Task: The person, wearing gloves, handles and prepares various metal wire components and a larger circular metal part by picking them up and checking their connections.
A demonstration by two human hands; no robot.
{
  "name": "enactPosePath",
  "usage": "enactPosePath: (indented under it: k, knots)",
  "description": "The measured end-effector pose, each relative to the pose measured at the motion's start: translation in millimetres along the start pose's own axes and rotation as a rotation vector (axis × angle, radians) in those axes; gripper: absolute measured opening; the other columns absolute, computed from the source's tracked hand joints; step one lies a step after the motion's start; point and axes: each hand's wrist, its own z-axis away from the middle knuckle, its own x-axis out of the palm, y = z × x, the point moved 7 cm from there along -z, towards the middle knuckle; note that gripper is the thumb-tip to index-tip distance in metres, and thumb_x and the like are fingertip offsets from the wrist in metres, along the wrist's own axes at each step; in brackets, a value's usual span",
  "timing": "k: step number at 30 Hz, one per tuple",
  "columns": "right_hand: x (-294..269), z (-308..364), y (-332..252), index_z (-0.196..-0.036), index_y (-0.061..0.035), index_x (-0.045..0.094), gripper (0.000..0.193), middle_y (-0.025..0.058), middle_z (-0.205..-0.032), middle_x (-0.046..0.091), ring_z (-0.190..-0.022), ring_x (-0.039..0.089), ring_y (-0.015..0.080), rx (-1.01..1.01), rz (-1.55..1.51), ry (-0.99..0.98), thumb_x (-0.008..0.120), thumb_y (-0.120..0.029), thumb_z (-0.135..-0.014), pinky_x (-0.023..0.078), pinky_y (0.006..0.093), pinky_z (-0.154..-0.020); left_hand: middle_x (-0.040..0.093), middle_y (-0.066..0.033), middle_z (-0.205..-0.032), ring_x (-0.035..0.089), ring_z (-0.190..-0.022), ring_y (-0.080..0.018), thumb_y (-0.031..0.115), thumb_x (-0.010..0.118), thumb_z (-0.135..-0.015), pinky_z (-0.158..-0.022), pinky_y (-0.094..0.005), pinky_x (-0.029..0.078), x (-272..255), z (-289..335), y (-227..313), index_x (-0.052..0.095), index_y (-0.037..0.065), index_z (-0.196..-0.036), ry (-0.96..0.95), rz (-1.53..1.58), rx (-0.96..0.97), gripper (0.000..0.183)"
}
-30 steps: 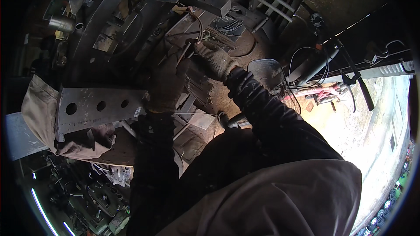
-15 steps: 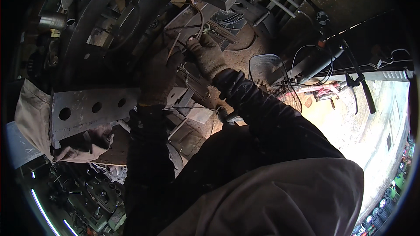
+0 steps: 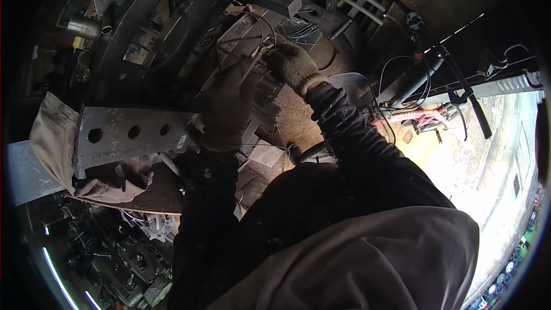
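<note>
My left hand, in a dark work glove, lies in shadow left of centre. Its fingers look closed round a thin brownish rod that sticks up past the fingertips. To the right of it, my right hand wears a lighter, dirty knit glove with the fingers curled in. Whatever that hand grips is hidden by the glove. A thin curved cable or rod bends down towards the gap between both hands. Behind them lies a dark steel beam among scrap bars.
A steel plate with round holes and a draped cloth stand at left. Right of my arm is a bicycle with a wire basket and handlebar. Coiled wire lies beyond my hands; machine parts fill the lower left.
My right hand has moved right, away from the left hand, and its glove has turned. My left hand has shifted slightly right with the rod. The whole view has shifted a little.
</note>
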Motion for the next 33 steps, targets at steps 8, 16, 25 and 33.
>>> enactPosePath:
  k: [8, 16, 25, 33]
  knots:
    - [1, -1, -48, -0.109, -0.0053, 0.064, 0.027, 0.0139, -0.101, 0.068, -0.094, 0.066, 0.0351, 0.199, -0.488, -0.087, 0.063, -0.020, -0.086, 0.054, 0.0440, -0.082, 0.070, -0.0132, -0.112, 0.067, -0.107, -0.0234, 0.021, 0.067, -0.093, -0.094, -0.0357, 0.050, -29, 12, -25, 0.061, 0.001, -0.128, 0.032, 0.086, -0.264, 0.041]
    - [-45, 34, -106, -0.100, -0.0082, 0.065, 0.015, 0.0132, -0.088, 0.065, -0.077, 0.069, 0.0314, -0.045, -0.054, 0.000, 0.062, -0.019, -0.090, 0.056, 0.0378, -0.065, 0.065, -0.0003, -0.074, 0.045, -0.047, -0.0038, 0.024, 0.072, -0.089, -0.041, -0.0213, 0.031, -27, 26, -34, 0.067, 0.006, -0.111, 0.067, 0.773, -0.626, 0.029]
    - [-91, 54, -84, -0.122, -0.0054, 0.059, 0.043, 0.0105, -0.088, 0.064, -0.080, 0.067, 0.0236, 0.209, -0.193, 0.352, 0.071, -0.031, -0.089, 0.055, 0.0348, -0.069, 0.066, -0.0013, -0.084, 0.041, -0.050, -0.0018, 0.025, 0.067, -0.094, -0.040, -0.0195, 0.029, -37, 40, -31, 0.063, 0.005, -0.109, 0.183, 1.299, -0.707, 0.025]
    - [-41, 68, -65, -0.120, -0.0023, 0.061, 0.031, 0.0052, -0.103, 0.066, -0.094, 0.064, 0.0155, 0.497, -1.324, 0.002, 0.062, -0.025, -0.099, 0.054, 0.0297, -0.083, 0.069, -0.0060, -0.094, 0.035, -0.048, -0.0022, 0.022, 0.062, -0.097, -0.041, -0.0192, 0.030, -10, 44, -16, 0.061, 0.005, -0.113, 0.113, 1.629, -0.583, 0.023]
